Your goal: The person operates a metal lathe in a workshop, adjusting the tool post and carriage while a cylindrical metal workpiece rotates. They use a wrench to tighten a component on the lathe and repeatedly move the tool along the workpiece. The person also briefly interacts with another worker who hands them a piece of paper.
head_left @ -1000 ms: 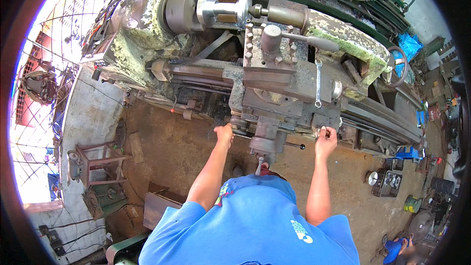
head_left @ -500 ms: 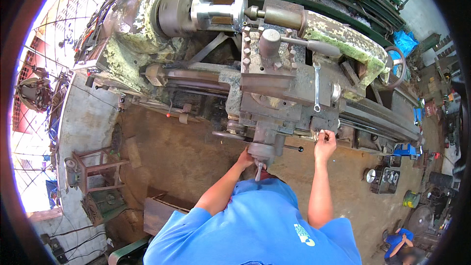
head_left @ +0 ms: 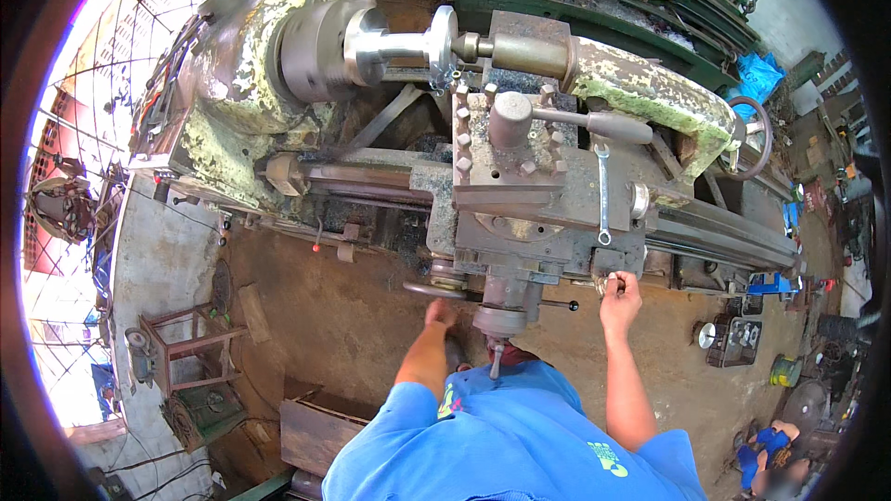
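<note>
My left hand (head_left: pixel 441 313) is just below the rim of the carriage handwheel (head_left: pixel 434 289); its fingers are foreshortened, and whether they touch the rim I cannot tell. To its right stands the cross-slide crank handle (head_left: pixel 497 360), with no hand on it. My right hand (head_left: pixel 621 301) is pinched on a small handle at the carriage's front right corner, mostly hidden by my fingers. A shiny flanged metal workpiece (head_left: pixel 405 46) sits between the lathe chuck (head_left: pixel 320 51) and the tailstock centre (head_left: pixel 471 44). Below it is the square toolpost (head_left: pixel 509 153), topped by a lever (head_left: pixel 617 126).
An open-ended wrench (head_left: pixel 603 195) lies on the slide beside the toolpost. Metal chips cling near the workpiece. A green machine (head_left: pixel 594 28) stands behind the lathe. At left are a metal-framed stand (head_left: pixel 195 353) and a wooden box (head_left: pixel 320 436); another person (head_left: pixel 766 455) is at lower right.
My left hand has left the cross-slide crank and moved left to the carriage handwheel. My right hand keeps its pinch at the same corner. The whole view has shifted slightly.
</note>
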A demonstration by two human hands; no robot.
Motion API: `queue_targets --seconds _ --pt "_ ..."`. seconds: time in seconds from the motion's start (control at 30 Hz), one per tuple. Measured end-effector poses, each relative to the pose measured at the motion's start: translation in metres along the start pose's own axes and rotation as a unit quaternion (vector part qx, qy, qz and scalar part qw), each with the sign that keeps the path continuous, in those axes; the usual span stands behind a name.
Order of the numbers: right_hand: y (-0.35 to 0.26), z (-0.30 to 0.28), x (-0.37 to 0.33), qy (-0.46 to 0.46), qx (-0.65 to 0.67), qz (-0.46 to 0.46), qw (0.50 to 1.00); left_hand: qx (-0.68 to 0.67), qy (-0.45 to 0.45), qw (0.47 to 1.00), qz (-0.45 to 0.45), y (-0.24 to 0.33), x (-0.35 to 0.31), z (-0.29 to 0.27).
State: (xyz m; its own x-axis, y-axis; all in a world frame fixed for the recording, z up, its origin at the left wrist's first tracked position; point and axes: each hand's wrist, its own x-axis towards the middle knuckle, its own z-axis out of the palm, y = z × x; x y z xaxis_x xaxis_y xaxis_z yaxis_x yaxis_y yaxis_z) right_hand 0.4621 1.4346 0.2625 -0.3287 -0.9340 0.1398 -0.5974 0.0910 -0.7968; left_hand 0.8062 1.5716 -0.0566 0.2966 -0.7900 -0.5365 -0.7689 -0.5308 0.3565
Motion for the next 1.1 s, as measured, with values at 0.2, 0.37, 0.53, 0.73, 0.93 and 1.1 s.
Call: queue_targets --seconds 0.2,0.37,0.53,0.73,0.93,1.1 --pt "-0.04 -0.018 0.02 -0.034 0.188 -0.018 0.981 -0.021 0.108 0.989 -0.101 -0.019 -0.061 -0.106" --pt "-0.083 -0.013 0.04 -0.156 0.136 0.02 0.978 -0.031 0.136 0.983 -0.116 0.066 -0.128 -0.169" --pt "-0.1 0.004 0.047 -0.151 0.156 0.06 0.974 -0.092 0.105 0.982 -0.13 0.126 -0.15 -0.166" --pt "-0.106 -0.025 0.087 -0.219 0.382 0.231 0.867 -0.175 0.073 0.977 -0.099 0.113 -0.142 -0.165" --pt "-0.146 -0.073 0.148 -0.248 0.367 0.075 0.893 -0.226 0.103 0.967 -0.064 0.105 -0.138 -0.156" --pt "-0.222 -0.06 0.228 -0.292 0.21 -0.038 0.932 -0.228 0.077 0.97 -0.044 0.102 -0.138 -0.16"
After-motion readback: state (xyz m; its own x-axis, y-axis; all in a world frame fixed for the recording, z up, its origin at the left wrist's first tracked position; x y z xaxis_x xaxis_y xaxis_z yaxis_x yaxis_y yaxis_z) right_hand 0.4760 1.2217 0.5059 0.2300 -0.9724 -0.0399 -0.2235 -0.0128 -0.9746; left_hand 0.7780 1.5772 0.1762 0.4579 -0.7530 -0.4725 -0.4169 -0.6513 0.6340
